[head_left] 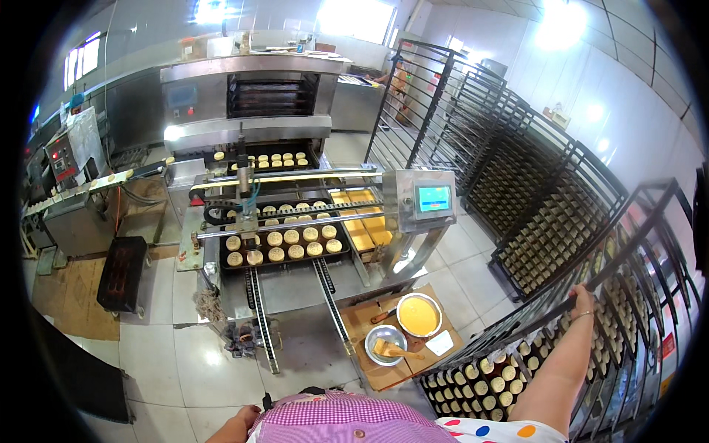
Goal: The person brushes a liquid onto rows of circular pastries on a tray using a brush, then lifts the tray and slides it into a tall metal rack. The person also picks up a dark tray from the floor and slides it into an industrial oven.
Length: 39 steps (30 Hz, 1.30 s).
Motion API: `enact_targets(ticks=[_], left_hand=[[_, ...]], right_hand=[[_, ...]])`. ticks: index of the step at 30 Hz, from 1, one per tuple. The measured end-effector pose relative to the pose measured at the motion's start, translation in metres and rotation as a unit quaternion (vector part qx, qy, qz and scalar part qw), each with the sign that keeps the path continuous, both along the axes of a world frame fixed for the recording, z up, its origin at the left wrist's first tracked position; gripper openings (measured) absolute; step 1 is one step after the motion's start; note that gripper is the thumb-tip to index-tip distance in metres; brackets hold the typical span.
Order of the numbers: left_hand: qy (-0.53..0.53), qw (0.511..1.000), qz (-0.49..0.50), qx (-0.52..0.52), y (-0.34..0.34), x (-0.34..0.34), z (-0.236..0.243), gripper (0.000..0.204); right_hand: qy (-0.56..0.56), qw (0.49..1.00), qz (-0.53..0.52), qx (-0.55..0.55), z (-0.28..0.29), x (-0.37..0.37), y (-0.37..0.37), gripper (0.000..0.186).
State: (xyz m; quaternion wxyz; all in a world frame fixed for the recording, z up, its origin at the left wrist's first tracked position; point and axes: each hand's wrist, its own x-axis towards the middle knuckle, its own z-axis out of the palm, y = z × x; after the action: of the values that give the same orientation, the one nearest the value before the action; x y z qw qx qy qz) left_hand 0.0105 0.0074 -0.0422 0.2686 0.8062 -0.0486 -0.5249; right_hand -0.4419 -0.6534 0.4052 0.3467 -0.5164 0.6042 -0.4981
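My right hand (580, 304) grips the upright frame of a dark wheeled rack (628, 229) at my right, loaded with trays of pale round pastries (499, 384). My left hand (245, 418) is low at the bottom edge beside my purple checked apron (347, 421), fingers curled; what they hold, if anything, is hidden. Ahead, a steel machine with a small screen (419, 193) carries a black tray of pastries (292, 251) above two rails. Below it, a wooden board (391, 380) holds a bowl of yellow liquid (418, 314) and a steel bowl with a brush (385, 341).
More racks (532, 221) line the right wall. A steel oven (192, 96) stands at the back, with a partly hidden person (401, 88) beyond the racks. A conveyor (111, 180) runs at left, near a black wheeled trolley (122, 273). Tiled floor (207, 369) surrounds the machine.
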Motion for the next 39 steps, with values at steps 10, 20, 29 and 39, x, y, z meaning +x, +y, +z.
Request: enact_targets(ticks=[10,20,29,39], left_hand=[[-0.135,0.970,-0.201,0.017,0.061,0.028,-0.132,0.053],[-0.109,0.977,-0.180,-0.026,0.028,0.024,-0.070,0.046],[-0.147,0.967,-0.210,-0.001,0.033,0.015,-0.092,0.043],[-0.011,0.997,0.060,-0.050,0.085,0.011,-0.180,0.037]], right_hand=[[-0.075,0.996,0.041,-0.020,-0.018,0.015,-0.017,0.006],[-0.070,0.996,0.040,-0.032,-0.020,0.020,-0.020,0.008],[-0.098,0.992,0.067,-0.035,-0.023,0.011,-0.029,0.011],[-0.128,0.986,0.093,-0.054,-0.048,0.000,-0.061,0.011]])
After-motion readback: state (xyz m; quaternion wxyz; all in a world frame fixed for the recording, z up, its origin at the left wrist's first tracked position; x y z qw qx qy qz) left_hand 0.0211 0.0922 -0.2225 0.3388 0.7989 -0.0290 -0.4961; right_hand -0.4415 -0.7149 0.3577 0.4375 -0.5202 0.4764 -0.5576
